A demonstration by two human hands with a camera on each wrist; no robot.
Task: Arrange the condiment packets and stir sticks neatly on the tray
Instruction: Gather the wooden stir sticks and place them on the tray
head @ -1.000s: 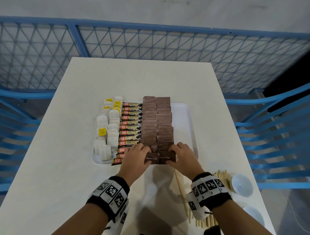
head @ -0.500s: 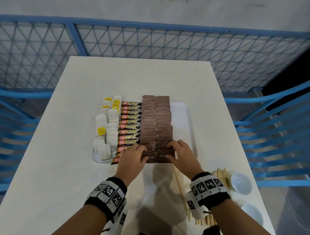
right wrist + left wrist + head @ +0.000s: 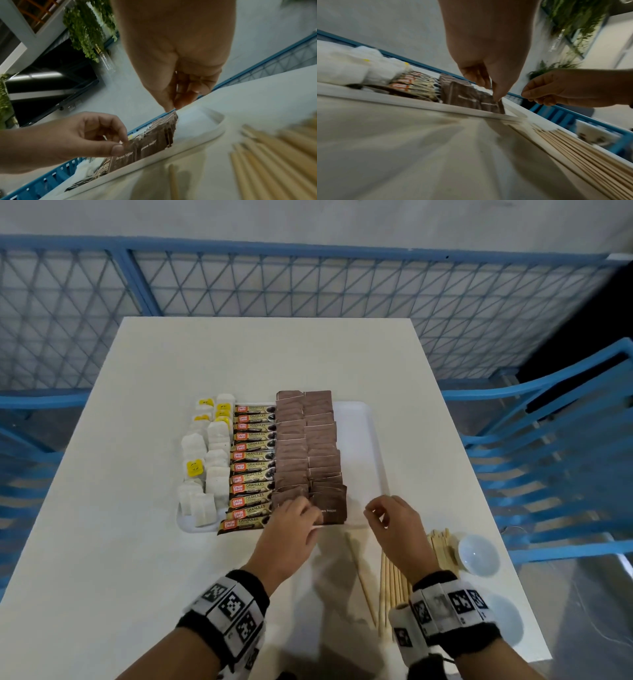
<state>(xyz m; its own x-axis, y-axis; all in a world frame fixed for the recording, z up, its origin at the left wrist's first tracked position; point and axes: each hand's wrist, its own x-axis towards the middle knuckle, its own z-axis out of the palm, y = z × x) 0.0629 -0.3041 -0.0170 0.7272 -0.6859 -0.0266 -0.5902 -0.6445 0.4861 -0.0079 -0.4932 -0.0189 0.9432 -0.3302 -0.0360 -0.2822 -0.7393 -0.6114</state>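
While left hand (image 3: 295,520) pinches brown sugar packet (image 3: 329,508), right hand (image 3: 390,517) curled empty, stir sticks (image 3: 394,580) beside bowl (image 3: 479,554)

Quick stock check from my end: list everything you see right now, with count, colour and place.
tray: one, white, table centre.
tea bags: many, white with yellow tags, tray's left side.
coffee sticks: a column, brown-gold, beside the tea bags.
brown sugar packets: two columns, brown, tray middle.
stir sticks: a pile, pale wood, on the table right of the tray's near edge.
bowl: one, white, near right.
table: one, white.
left hand: pinches the nearest sugar packet.
right hand: fingers curled, holds nothing.
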